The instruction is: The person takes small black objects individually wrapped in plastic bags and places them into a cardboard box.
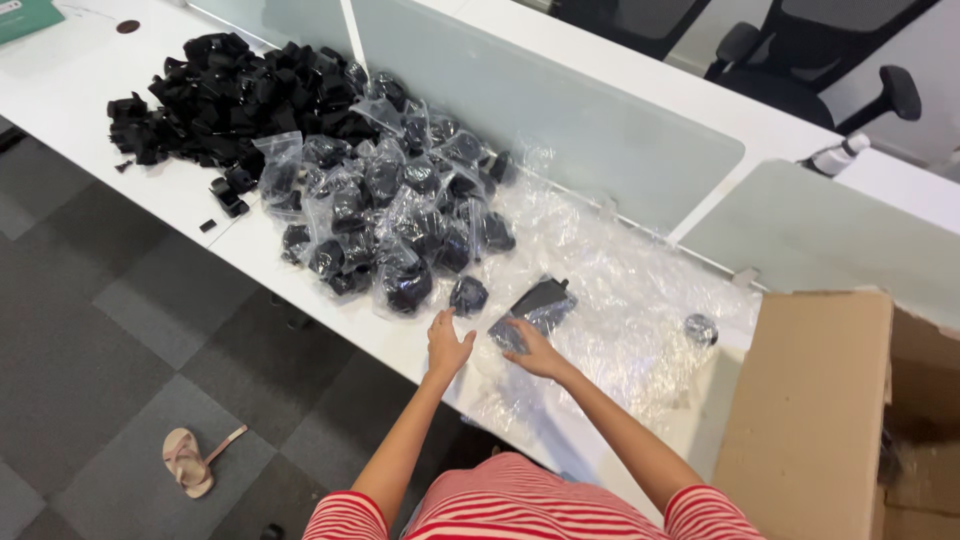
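My right hand (532,350) grips a clear plastic bag with a black part inside (535,308), held just above the white desk (90,95). My left hand (447,345) hovers beside it with fingers spread, close to a small bagged black part (468,295). In front of both hands lies a heap of bagged black parts (400,215). Farther left sits a pile of loose black parts (235,95) without bags. A spread of empty clear bags (620,310) covers the desk to the right of my hands.
An open cardboard box (815,420) stands at the right edge. Frosted divider panels (560,110) run along the desk's far side. A single bagged part (701,329) lies near the box. A sandal (190,460) rests on the grey carpet floor. Office chairs (800,50) stand behind.
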